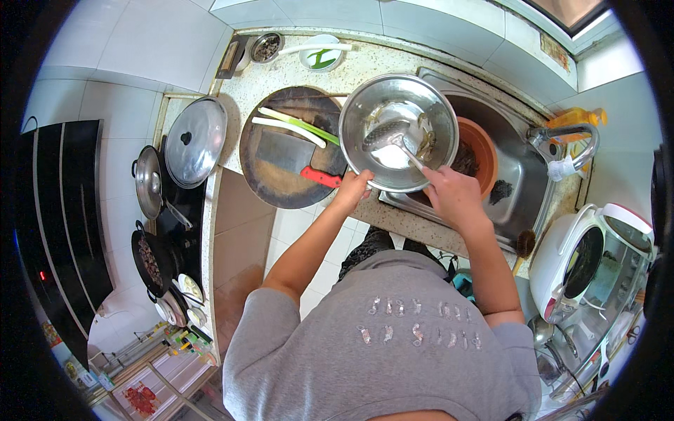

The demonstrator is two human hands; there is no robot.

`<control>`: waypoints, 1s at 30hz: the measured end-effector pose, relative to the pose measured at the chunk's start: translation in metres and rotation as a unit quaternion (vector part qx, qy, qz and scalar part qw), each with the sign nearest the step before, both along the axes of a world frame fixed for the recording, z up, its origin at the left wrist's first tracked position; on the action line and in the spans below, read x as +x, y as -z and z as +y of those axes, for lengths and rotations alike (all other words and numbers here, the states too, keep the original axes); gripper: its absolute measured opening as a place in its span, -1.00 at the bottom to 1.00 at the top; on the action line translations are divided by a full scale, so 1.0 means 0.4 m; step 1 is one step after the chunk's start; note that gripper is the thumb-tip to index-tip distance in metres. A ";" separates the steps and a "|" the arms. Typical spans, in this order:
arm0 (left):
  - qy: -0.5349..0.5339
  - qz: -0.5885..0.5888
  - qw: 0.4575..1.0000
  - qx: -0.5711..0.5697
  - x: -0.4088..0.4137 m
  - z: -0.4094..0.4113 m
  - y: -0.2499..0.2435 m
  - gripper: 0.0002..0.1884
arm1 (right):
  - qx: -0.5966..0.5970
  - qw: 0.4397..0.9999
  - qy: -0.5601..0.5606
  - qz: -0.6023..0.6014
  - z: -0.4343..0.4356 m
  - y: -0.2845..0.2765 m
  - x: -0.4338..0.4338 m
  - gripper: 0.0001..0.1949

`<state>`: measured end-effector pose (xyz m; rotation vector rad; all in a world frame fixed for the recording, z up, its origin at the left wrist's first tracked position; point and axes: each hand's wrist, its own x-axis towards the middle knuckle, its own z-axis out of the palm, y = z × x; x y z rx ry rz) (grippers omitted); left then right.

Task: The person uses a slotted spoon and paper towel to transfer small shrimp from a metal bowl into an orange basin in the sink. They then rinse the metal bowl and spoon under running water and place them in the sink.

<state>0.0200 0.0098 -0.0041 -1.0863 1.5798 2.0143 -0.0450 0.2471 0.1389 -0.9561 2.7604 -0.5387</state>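
A stainless steel bowl [363, 100] is tilted toward me between the chopping board and the sink. My left hand [354, 190] grips its near-left rim. In my right hand [452, 196] is the handle of a perforated metal skimmer [387, 132], whose head rests inside the bowl. Some small brownish pieces [427, 138] lie along the bowl's right inner side; what they are is unclear. On the round wooden chopping board [263, 179] lie a cleaver [287, 152] with a red handle and scallion stalks [295, 124].
Under the bowl's right side, an orange-brown basin [488, 152] with dark contents stands in the steel sink [518, 179]. A faucet [571, 137] arches at right. Behind the board are a white bowl [321, 64] and a small metal bowl [266, 48]. Left, a wok [150, 263] holds food.
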 end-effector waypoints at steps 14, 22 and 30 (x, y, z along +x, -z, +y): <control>0.081 0.064 0.978 -0.180 0.013 -0.037 -0.120 -0.75 | -0.002 0.997 0.073 0.006 0.059 -0.062 0.067 -0.62; 0.070 0.091 0.974 -0.195 -0.014 -0.028 -0.195 -0.73 | -0.121 0.987 0.078 0.076 0.005 -0.025 0.046 -0.65; 0.094 0.061 0.963 -0.244 -0.036 -0.075 -0.182 -0.66 | 0.039 0.997 0.028 0.055 0.114 -0.094 0.055 -0.69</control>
